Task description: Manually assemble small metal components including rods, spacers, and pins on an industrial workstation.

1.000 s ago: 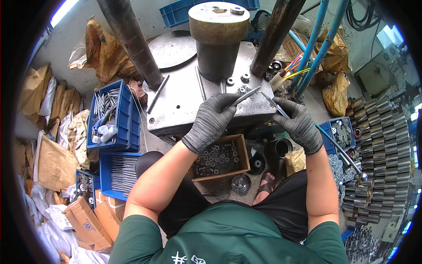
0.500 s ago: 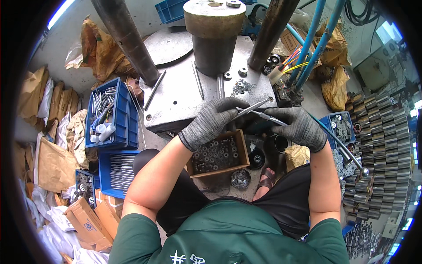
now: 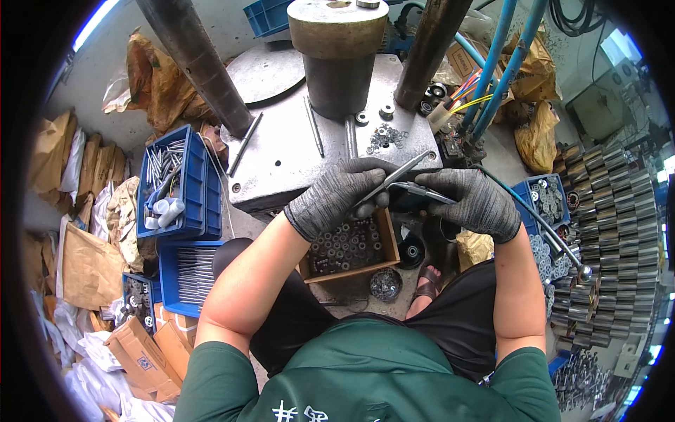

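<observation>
A slim metal shaft (image 3: 406,169) lies aslant in my gloved left hand (image 3: 330,197), its pointed end up and to the right. My fingers are closed round its lower part. In my gloved right hand (image 3: 486,204) I grip pliers (image 3: 427,191). Their jaws reach left, close to the shaft; whether they touch it I cannot tell. Just beyond the hands is the steel press table (image 3: 271,186). Two loose shafts rest there, one long and dark (image 3: 245,144), one nearer the middle (image 3: 314,126). Small rings (image 3: 387,137) and two bearings (image 3: 361,118) sit right of the ram.
Between my knees stands a wooden box (image 3: 355,274) of small bearings. Blue crates (image 3: 200,204) with shafts and parts are on the left. Posts (image 3: 200,70) flank the ram (image 3: 337,77). On the right are blue hoses (image 3: 496,77), a ball-ended lever (image 3: 583,273) and stacked metal cylinders (image 3: 612,246).
The shaft has tilted more steeply in my left hand, and more of my left fingers show below it. My right hand has shifted slightly left with the pliers, which now point more level.
</observation>
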The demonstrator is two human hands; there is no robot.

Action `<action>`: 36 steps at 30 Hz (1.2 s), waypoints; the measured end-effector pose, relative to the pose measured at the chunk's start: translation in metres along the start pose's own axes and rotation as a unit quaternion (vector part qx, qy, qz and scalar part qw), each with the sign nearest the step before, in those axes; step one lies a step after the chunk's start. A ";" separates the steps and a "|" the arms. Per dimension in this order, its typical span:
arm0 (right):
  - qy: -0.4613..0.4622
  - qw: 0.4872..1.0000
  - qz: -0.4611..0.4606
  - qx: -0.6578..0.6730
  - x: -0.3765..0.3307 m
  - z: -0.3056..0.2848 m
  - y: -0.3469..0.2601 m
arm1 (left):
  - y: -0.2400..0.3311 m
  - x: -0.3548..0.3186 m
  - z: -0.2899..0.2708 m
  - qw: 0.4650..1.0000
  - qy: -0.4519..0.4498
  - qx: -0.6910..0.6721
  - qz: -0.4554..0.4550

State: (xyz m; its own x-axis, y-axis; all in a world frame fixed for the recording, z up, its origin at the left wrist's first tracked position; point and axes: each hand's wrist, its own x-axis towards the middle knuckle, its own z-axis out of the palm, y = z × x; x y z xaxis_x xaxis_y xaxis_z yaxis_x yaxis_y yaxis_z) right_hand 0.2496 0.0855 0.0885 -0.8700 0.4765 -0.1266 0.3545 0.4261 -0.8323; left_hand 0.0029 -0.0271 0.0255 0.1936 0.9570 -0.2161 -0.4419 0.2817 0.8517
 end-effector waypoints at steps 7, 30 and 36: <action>0.036 0.995 -0.074 -0.065 0.003 0.007 0.014 | -0.002 0.002 0.003 0.999 0.014 -0.041 0.018; 0.236 0.955 -0.015 0.182 0.014 0.005 0.042 | 0.019 -0.029 -0.117 0.663 0.399 0.619 0.131; 0.260 0.945 0.012 0.198 0.025 0.001 0.050 | 0.029 -0.028 -0.123 0.524 0.430 0.734 0.045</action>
State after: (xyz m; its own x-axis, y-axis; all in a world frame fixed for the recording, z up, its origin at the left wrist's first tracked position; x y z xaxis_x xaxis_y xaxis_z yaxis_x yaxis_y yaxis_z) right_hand 0.2453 0.1181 0.0434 -0.5408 0.8397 0.0489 0.1258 0.1383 -0.9824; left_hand -0.1235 -0.0374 -0.0025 -0.5152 0.8175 0.2575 0.8565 0.4797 0.1907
